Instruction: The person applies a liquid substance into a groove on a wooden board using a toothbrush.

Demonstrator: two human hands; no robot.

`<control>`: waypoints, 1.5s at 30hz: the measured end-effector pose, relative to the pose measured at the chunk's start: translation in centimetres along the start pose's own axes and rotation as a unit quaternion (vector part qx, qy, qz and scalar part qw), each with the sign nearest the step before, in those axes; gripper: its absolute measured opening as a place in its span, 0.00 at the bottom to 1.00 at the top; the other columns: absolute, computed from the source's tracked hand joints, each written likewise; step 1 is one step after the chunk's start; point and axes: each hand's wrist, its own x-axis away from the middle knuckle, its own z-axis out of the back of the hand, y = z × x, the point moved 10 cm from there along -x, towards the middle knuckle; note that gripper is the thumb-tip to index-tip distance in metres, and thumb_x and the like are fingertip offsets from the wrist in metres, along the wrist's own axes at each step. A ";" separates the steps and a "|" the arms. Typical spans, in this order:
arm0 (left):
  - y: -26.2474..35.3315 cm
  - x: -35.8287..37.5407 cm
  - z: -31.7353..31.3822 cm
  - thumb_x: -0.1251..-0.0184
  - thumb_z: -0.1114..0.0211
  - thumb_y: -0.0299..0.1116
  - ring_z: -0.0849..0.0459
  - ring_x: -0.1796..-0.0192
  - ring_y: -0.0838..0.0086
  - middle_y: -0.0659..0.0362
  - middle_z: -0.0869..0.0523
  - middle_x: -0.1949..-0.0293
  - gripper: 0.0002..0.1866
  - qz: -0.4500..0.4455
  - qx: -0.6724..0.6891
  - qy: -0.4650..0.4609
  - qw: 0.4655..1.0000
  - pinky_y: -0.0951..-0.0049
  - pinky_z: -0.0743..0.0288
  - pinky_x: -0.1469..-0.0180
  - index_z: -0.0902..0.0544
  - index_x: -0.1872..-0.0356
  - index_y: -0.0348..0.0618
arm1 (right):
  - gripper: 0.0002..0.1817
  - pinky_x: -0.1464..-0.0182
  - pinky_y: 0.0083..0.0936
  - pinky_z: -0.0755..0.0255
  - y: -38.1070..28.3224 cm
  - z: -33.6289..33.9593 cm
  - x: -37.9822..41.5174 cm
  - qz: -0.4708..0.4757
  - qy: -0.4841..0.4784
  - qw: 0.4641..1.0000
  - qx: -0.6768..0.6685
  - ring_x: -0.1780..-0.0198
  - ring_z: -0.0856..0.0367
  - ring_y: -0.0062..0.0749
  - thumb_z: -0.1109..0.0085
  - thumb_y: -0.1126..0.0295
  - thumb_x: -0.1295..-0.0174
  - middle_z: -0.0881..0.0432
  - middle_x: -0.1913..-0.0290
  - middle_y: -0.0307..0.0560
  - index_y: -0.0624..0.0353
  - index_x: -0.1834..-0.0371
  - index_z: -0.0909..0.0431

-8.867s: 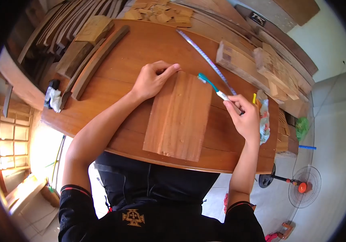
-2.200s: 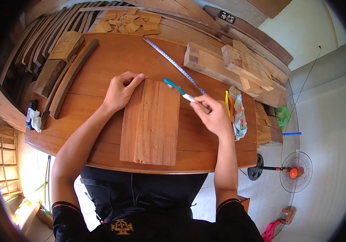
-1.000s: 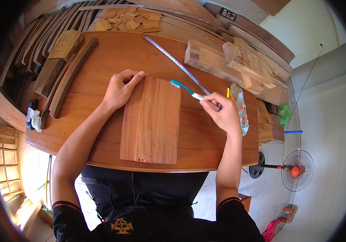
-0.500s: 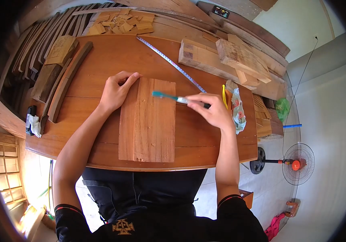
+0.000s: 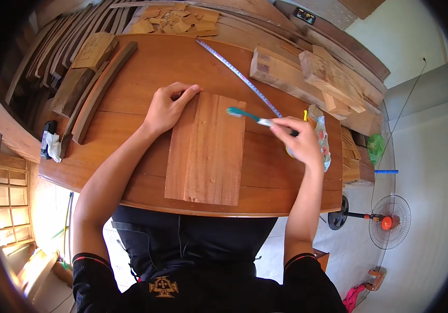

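Observation:
A reddish-brown wooden block (image 5: pixel 214 156) with a lengthwise step along its left part lies on the table (image 5: pixel 124 125) in front of me. At its far left corner, my left hand (image 5: pixel 169 108) grips the edge with curled fingers and the thumb along the top. My right hand (image 5: pixel 300 140) is closed around the handle of a green toothbrush (image 5: pixel 249 116), to the right of the block. The bristle end overlaps the block's upper right part in this view and looks slightly blurred.
A tape measure blade (image 5: pixel 239 74) lies beyond the block. Thick planks (image 5: pixel 281 73) are stacked back right, with a crumpled plastic packet (image 5: pixel 323 141) nearer. Long wood strips (image 5: pixel 104 91) and a black object (image 5: pixel 48 138) lie left. A fan (image 5: pixel 389 223) stands right.
The toothbrush and my right hand have moved right across the block, bringing the bristles nearer its right edge. My left hand keeps its grip. The whole view has shifted slightly.

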 end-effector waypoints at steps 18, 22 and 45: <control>0.7 0.2 -0.3 0.13 0.33 0.45 0.11 0.50 0.76 0.56 0.07 0.53 0.19 -0.013 0.006 -0.012 1.000 0.70 0.19 0.43 0.06 0.47 0.36 | 0.13 0.57 0.25 0.20 -1.3 -2.1 -0.5 0.017 0.018 0.999 -0.038 0.60 0.11 0.29 0.25 0.64 0.28 0.08 0.59 0.46 0.60 0.47 0.07; 0.4 0.2 -0.2 0.13 0.33 0.45 0.11 0.49 0.76 0.55 0.07 0.52 0.20 0.007 -0.001 -0.013 1.000 0.71 0.19 0.42 0.06 0.47 0.35 | 0.12 0.56 0.26 0.21 0.1 0.7 -0.1 -0.013 0.010 0.999 0.046 0.60 0.11 0.30 0.25 0.66 0.28 0.09 0.59 0.45 0.59 0.47 0.06; 0.0 0.2 -0.1 0.14 0.32 0.45 0.11 0.52 0.76 0.55 0.06 0.54 0.19 0.009 0.004 -0.005 1.000 0.70 0.18 0.45 0.06 0.46 0.36 | 0.12 0.52 0.27 0.21 -1.8 0.9 -0.2 0.053 0.046 0.995 0.076 0.58 0.14 0.32 0.26 0.71 0.28 0.11 0.58 0.46 0.61 0.45 0.07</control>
